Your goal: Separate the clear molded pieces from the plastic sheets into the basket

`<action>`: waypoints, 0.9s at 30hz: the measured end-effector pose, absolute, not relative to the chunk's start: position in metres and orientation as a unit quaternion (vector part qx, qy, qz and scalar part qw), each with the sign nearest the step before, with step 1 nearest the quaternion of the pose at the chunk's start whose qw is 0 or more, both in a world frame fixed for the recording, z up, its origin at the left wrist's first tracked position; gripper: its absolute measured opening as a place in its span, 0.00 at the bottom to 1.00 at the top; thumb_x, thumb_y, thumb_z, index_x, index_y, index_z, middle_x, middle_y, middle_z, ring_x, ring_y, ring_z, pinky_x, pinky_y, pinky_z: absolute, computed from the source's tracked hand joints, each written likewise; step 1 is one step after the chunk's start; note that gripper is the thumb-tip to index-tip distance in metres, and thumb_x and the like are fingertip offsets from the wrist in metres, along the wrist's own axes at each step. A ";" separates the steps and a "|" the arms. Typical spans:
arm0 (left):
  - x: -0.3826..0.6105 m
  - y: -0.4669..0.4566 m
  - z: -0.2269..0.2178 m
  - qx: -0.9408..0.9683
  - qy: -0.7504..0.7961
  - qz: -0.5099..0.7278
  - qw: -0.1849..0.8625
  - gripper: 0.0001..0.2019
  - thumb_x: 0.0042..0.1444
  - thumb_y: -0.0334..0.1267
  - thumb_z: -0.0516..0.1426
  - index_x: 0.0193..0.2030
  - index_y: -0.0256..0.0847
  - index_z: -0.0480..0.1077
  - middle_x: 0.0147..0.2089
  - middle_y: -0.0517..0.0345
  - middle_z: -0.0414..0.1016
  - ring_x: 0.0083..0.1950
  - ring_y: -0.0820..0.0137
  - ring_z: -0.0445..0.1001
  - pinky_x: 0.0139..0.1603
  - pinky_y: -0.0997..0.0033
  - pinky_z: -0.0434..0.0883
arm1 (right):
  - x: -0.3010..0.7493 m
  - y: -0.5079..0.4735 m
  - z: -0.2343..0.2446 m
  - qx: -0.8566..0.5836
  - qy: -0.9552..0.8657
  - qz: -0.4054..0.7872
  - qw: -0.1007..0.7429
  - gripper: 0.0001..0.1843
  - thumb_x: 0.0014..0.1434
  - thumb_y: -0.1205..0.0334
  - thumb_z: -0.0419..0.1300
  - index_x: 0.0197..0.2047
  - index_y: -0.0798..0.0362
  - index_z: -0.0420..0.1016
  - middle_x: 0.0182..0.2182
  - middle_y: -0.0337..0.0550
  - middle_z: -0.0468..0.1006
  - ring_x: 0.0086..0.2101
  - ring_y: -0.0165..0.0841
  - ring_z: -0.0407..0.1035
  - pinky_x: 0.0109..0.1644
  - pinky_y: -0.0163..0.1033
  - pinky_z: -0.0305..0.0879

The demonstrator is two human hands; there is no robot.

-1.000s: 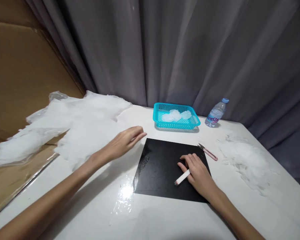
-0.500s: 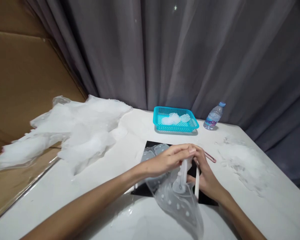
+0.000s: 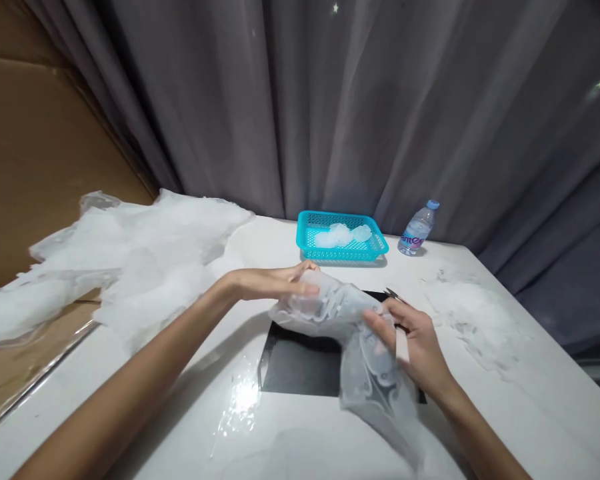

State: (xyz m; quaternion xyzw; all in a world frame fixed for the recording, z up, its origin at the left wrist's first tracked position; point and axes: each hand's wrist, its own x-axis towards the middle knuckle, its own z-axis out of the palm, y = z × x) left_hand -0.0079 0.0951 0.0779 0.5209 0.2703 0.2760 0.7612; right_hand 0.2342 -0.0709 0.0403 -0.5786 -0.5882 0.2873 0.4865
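Head view: compared with half a second ago, left hand point(image 3: 280, 283) and right hand point(image 3: 417, 343) no longer bunched together but drawn apart, with the translucent sheet point(image 3: 347, 310) now spread between them across the middle of the frame instead of hanging from one gathered top. Tips of the pink-handled snips point(image 3: 394, 294) visible again, just beyond the right hand. Turquoise basket point(image 3: 343, 255), with white pieces point(image 3: 340, 235) inside, and water bottle point(image 3: 417, 230) unmoved on the desk point(image 3: 275, 447), upper middle and upper right. Black mat point(image 3: 300, 363) exposed along much of its left and lower edges, mostly covered along the top. Open room at lower left of the mat, under a bright glare; a narrow strip between sheet and basket; more surface at right, reaching past a wispy white clump point(image 3: 480, 320) to the slanting desk edge. Far edge close against the gray curtain point(image 3: 330, 120); at left, a fluffy white heap point(image 3: 165, 233) near the left arm. Left hand narrow, thumb on the near side, gripping the sheet's upper left end. Right hand curled, pinching the sheet's right part, with a white stick point(image 3: 401, 343) also held, slanting downward. Lower tail dangling toward the bottom right, blurred; contact with the desk impossible to tell.
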 end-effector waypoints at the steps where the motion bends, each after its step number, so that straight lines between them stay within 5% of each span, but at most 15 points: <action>1: -0.012 0.100 0.070 0.547 0.279 0.233 0.754 0.27 0.32 0.25 0.76 0.39 0.42 0.73 0.30 0.60 0.74 0.33 0.59 0.78 0.30 0.69 0.71 | 0.235 -0.068 0.038 -0.595 -0.566 0.311 0.479 0.24 0.65 0.42 0.62 0.27 0.50 0.66 0.18 0.32 0.64 0.21 0.28 0.56 0.25 0.35 0.54; 4: -0.009 0.113 0.039 0.667 0.319 0.120 0.663 0.30 0.39 0.34 0.76 0.49 0.41 0.72 0.30 0.61 0.74 0.31 0.63 0.78 0.31 0.70 0.70 | 0.247 -0.054 0.025 -0.625 -0.560 0.341 0.423 0.25 0.65 0.39 0.60 0.27 0.50 0.65 0.18 0.32 0.63 0.21 0.28 0.55 0.25 0.34 0.51; 8: 0.008 0.124 0.004 0.709 0.343 0.149 0.597 0.30 0.46 0.45 0.72 0.52 0.40 0.66 0.31 0.62 0.72 0.29 0.67 0.74 0.29 0.72 0.68 | 0.279 -0.048 0.010 -0.596 -0.620 0.428 0.279 0.23 0.62 0.38 0.61 0.36 0.52 0.72 0.27 0.36 0.70 0.29 0.32 0.64 0.32 0.34 0.57; 14: 0.011 0.137 -0.003 0.794 0.340 0.163 0.477 0.30 0.49 0.41 0.67 0.57 0.42 0.62 0.38 0.60 0.72 0.33 0.67 0.73 0.33 0.69 0.71 | 0.308 -0.051 0.002 -0.616 -0.582 0.486 0.213 0.24 0.58 0.39 0.66 0.40 0.51 0.69 0.29 0.34 0.70 0.30 0.32 0.66 0.34 0.35 0.59; 17: 0.011 0.136 0.005 0.841 0.347 0.177 0.375 0.21 0.51 0.35 0.64 0.51 0.41 0.66 0.46 0.53 0.74 0.43 0.61 0.74 0.47 0.59 0.74 | 0.313 -0.049 -0.004 -0.658 -0.585 0.432 0.195 0.21 0.59 0.41 0.64 0.37 0.51 0.68 0.27 0.35 0.69 0.29 0.33 0.66 0.34 0.36 0.58; 21: 0.027 0.098 0.001 0.872 0.378 0.199 0.239 0.10 0.66 0.35 0.53 0.52 0.38 0.68 0.58 0.39 0.71 0.62 0.49 0.69 0.65 0.40 0.65 | 0.315 -0.053 -0.004 -0.678 -0.598 0.405 0.135 0.16 0.64 0.45 0.59 0.35 0.49 0.66 0.23 0.36 0.72 0.29 0.35 0.67 0.33 0.36 0.57; 24: 0.045 0.056 -0.016 0.884 0.390 0.184 0.183 0.18 0.69 0.45 0.54 0.56 0.33 0.70 0.62 0.32 0.70 0.67 0.41 0.65 0.68 0.36 0.61 | 0.313 -0.060 0.007 -0.678 -0.609 0.401 0.091 0.13 0.64 0.50 0.60 0.34 0.51 0.69 0.26 0.38 0.75 0.31 0.35 0.69 0.35 0.36 0.59; 27: 0.050 0.038 -0.029 0.902 0.376 0.157 0.142 0.31 0.71 0.51 0.52 0.70 0.26 0.60 0.74 0.28 0.59 0.78 0.41 0.52 0.75 0.39 0.54 | 0.311 -0.068 0.021 -0.630 -0.647 0.426 0.052 0.12 0.63 0.53 0.61 0.34 0.53 0.74 0.30 0.40 0.79 0.32 0.35 0.70 0.36 0.36 0.61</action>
